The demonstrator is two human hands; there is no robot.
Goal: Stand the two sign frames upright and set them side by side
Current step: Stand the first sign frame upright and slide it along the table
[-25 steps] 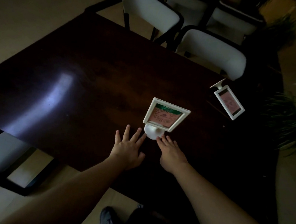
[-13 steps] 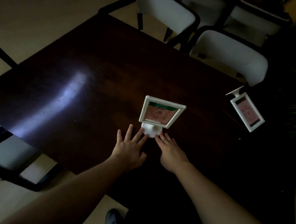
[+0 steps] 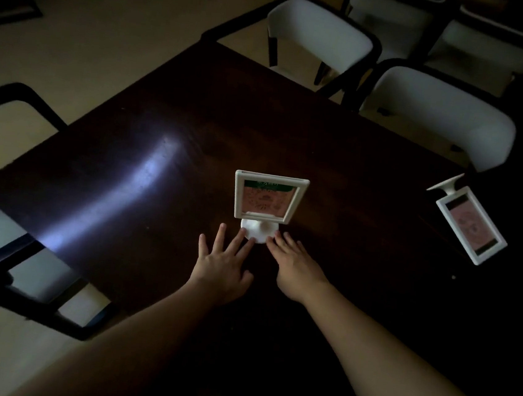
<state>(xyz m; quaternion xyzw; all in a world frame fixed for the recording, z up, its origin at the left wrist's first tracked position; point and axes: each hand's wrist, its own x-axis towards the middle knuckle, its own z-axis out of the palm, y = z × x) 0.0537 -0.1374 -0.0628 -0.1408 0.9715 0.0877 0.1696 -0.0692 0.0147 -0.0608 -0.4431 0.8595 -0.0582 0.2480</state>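
The first white plastic sign frame with a pink and green insert (image 3: 269,198) stands upright on its round white base (image 3: 259,230) near the middle of the dark polished wooden table (image 3: 170,130). The left hand (image 3: 220,267) and right hand (image 3: 297,271) lie flat and open on the table, fingers spread, fingertips touching the base rim on either side; neither hand grasps anything. Step in hand: steadying the first frame, judged complete. The second white plastic sign frame (image 3: 470,224) lies flat well apart at the table's right edge, its base pointing away. Next move: reach right, grasp that frame, raise it onto its base and place it just beside the first.
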